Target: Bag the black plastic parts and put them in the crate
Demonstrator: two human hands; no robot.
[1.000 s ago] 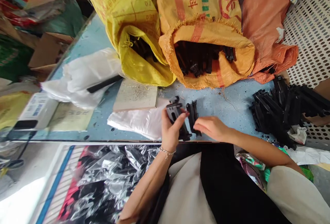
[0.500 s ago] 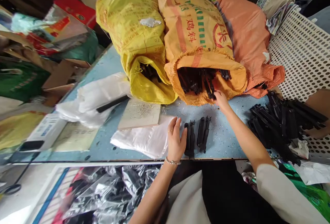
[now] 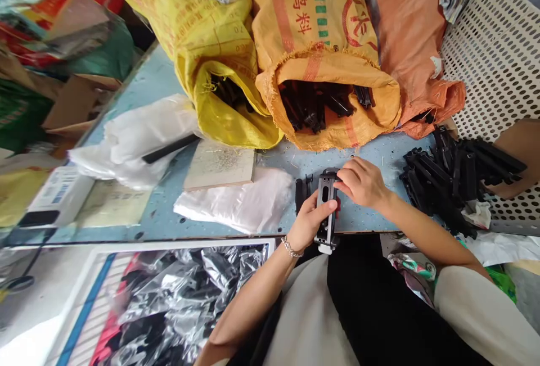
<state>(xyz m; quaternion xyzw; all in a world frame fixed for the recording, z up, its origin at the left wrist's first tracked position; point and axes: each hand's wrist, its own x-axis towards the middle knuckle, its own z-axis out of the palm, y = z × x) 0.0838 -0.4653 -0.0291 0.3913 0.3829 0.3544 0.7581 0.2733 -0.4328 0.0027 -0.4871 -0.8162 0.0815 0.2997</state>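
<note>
My left hand [image 3: 310,221] grips a long black plastic part [image 3: 326,208] near the front edge of the blue table [image 3: 156,208], thumb across its face. My right hand [image 3: 358,181] is closed on the top end of the same part. Another black part [image 3: 300,191] lies flat on the table just left of it. Behind my hands an orange woven sack [image 3: 337,73] lies open, full of black parts.
A yellow sack [image 3: 211,45] lies left of the orange one. A pile of black parts [image 3: 451,175] sits at right by a white perforated basket [image 3: 498,57]. White plastic bags [image 3: 240,203], a board [image 3: 219,163] and a bin of clear bags [image 3: 177,298] are at left.
My right hand drew back from the orange sack's mouth to the table front. My left hand, flat on the lying parts before, now grips one part with the right hand on its end.
</note>
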